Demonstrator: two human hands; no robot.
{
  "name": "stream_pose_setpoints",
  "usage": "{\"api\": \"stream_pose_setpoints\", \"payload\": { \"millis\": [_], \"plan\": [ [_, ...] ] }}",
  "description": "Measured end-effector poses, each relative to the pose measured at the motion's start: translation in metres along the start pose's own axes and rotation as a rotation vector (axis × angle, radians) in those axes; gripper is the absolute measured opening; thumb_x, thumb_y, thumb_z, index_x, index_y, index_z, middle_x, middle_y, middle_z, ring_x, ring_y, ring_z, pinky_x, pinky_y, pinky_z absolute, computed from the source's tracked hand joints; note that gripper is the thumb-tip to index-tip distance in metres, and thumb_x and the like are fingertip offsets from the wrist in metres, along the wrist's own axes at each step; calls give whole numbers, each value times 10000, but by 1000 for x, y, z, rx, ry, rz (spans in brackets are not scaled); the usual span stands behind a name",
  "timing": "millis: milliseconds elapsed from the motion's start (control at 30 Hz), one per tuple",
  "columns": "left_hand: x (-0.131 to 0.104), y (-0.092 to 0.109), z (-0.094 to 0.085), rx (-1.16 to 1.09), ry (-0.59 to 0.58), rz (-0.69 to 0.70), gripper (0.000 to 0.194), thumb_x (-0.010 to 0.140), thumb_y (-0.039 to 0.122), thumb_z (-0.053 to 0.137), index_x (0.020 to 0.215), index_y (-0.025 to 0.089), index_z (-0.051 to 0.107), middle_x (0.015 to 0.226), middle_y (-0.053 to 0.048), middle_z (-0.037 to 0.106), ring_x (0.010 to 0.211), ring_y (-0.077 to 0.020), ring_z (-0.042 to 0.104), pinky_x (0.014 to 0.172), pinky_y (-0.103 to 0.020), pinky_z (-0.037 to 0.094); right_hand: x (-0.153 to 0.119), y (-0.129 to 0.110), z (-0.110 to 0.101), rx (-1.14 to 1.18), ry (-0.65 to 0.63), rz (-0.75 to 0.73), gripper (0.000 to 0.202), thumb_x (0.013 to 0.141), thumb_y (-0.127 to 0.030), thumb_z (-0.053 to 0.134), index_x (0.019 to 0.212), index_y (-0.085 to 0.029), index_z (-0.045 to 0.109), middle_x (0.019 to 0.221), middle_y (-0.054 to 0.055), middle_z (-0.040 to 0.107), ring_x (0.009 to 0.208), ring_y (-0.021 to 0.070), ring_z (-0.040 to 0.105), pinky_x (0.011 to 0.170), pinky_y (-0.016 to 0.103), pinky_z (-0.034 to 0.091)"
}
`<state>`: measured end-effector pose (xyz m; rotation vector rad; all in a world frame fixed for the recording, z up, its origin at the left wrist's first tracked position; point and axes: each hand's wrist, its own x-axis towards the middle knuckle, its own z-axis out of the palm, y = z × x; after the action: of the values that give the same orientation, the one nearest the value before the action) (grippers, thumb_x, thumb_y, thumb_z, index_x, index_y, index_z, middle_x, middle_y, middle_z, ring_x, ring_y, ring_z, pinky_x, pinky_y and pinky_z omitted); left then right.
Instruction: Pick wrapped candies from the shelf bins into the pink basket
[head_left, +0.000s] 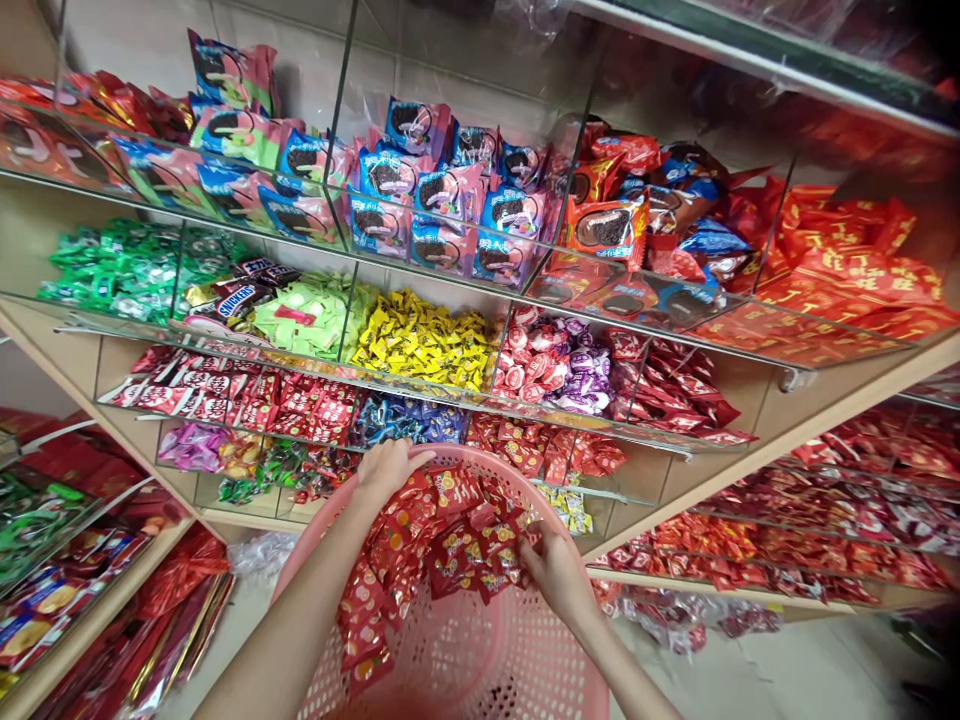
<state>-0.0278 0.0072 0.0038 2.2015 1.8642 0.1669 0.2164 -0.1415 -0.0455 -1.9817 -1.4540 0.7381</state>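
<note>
A pink perforated plastic basket point(541, 640) stands tilted below the shelves, with a heap of red candy packets point(405, 530) along its far and left side. My left hand point(386, 470) is closed on the basket's far rim, thumb lying along the edge. Inside the basket on the right, my right hand point(551, 570) has its fingers bent and pinched on the edge of a strip of red candy packets point(480, 550). The fingertips are partly hidden by the packets. Similar red packets point(517, 445) lie in a shelf bin just beyond the rim.
Glass-fronted shelves hold blue-pink cookie packs point(442, 190), yellow candies point(424, 340), green candies point(120, 270) and Snickers bars point(240, 295). A glass shelf edge point(420, 385) runs above the basket. Lower racks with red packets point(750, 540) stand at right; clear plastic bags lie on the floor.
</note>
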Motion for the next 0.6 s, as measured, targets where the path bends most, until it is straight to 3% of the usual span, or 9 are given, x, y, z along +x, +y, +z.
{"api": "stream_pose_setpoints", "payload": {
  "millis": [133, 300, 600],
  "plan": [
    [1, -1, 1, 0, 6, 9, 728, 702, 723, 221, 970, 170, 611, 918, -145, 636, 909, -285, 580, 753, -332, 422, -9, -11, -7, -248, 15, -126, 183, 805, -339, 371, 835, -191, 475, 535, 11, 553, 487, 154, 526, 469, 241, 302],
    [0, -1, 1, -6, 14, 8, 729, 694, 731, 226, 955, 171, 613, 909, -146, 637, 899, -284, 582, 753, -337, 422, -20, -28, -6, -442, -162, -219, 234, 820, -279, 377, 626, -192, 474, 581, 24, 564, 546, 128, 516, 494, 231, 232],
    [3, -5, 6, 0, 50, 45, 762, 674, 756, 175, 921, 182, 612, 859, -135, 643, 843, -293, 593, 710, -358, 435, -14, -34, -12, -465, -267, -259, 150, 778, -170, 399, 729, -187, 539, 665, 15, 594, 614, 117, 525, 523, 209, 248]
  ]
}}
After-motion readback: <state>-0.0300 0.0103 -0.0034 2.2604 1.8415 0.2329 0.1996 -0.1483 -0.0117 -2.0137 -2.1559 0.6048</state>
